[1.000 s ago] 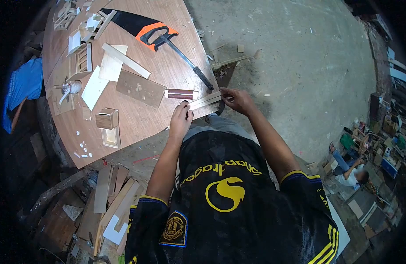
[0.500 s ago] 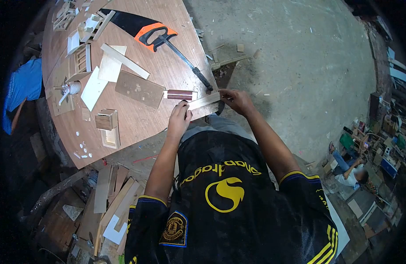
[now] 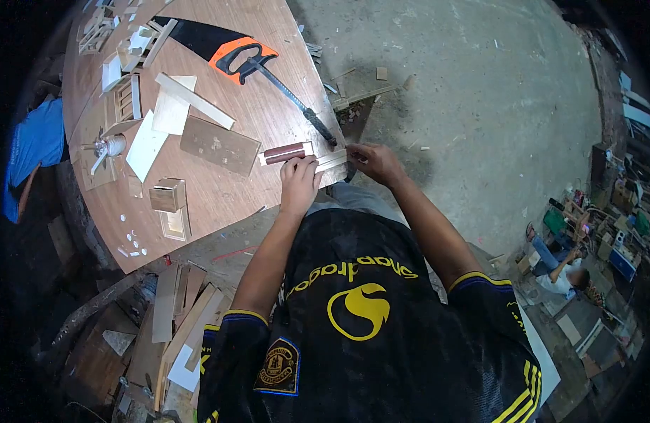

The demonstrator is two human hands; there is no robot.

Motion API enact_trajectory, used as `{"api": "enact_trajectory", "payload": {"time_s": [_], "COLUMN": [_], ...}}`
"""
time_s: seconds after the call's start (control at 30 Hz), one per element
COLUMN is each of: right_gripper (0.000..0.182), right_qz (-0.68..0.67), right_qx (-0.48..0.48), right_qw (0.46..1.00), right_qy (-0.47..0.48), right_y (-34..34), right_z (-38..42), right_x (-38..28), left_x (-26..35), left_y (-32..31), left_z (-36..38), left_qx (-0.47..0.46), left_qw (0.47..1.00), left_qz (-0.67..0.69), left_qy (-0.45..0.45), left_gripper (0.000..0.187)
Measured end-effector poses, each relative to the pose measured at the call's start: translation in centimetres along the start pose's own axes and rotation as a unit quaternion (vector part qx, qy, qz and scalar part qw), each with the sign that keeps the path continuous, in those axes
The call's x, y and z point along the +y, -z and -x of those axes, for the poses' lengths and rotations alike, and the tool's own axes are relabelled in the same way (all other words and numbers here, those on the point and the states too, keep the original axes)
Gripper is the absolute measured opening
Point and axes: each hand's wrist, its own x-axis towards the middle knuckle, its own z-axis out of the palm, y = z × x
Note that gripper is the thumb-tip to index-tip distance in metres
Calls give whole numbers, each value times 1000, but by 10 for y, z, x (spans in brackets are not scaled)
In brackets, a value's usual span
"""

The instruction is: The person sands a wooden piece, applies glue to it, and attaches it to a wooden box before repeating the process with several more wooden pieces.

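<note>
A pale narrow wooden strip (image 3: 330,161) lies across the near right corner of the table. Curled over its left end are the fingers of my left hand (image 3: 299,185), closed on it, with the fingertips close to a dark red-brown block with pale ends (image 3: 285,153). My right hand (image 3: 378,165) is closed in a pinch at the strip's right end, just past the table edge; its fingertips partly hide that end. A slim hacksaw-like tool with a dark grip (image 3: 319,127) rests just beyond the strip.
An orange-handled handsaw (image 3: 244,60) lies farther back on the table (image 3: 233,194). Brown board (image 3: 219,145), white sheet (image 3: 147,148), thread spool (image 3: 115,146) and small wooden box (image 3: 168,195) sit to the left. Offcuts (image 3: 166,303) lie below; a person (image 3: 565,275) sits at far right.
My left hand has shifted right along the strip, closer to my right hand. The red-brown block is tilted slightly more. My right hand stays at the strip's end.
</note>
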Motion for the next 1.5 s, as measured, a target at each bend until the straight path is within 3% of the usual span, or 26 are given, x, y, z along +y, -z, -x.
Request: {"api": "enact_trajectory", "payload": {"time_s": [0.3,0.6,1.5], "right_gripper": [28,35,23], "right_qz": [5,-9,20], "right_qx": [-3,-8,30], "right_qw": [1000,1000,999], "right_qy": [5,-13,15], "right_y": [4,6,5], "right_z": [-2,-2,-8], "right_x": [0,-1,-1], "left_x": [8,12,15], "left_y": [2,-12,-5], "left_z": [-21,-28,-28], "left_qx": [-68,-52,-60], "left_qw": [996,992,993], "left_qz": [55,115,96], "left_qy": [14,-7,17], "left_gripper": [46,44,43]}}
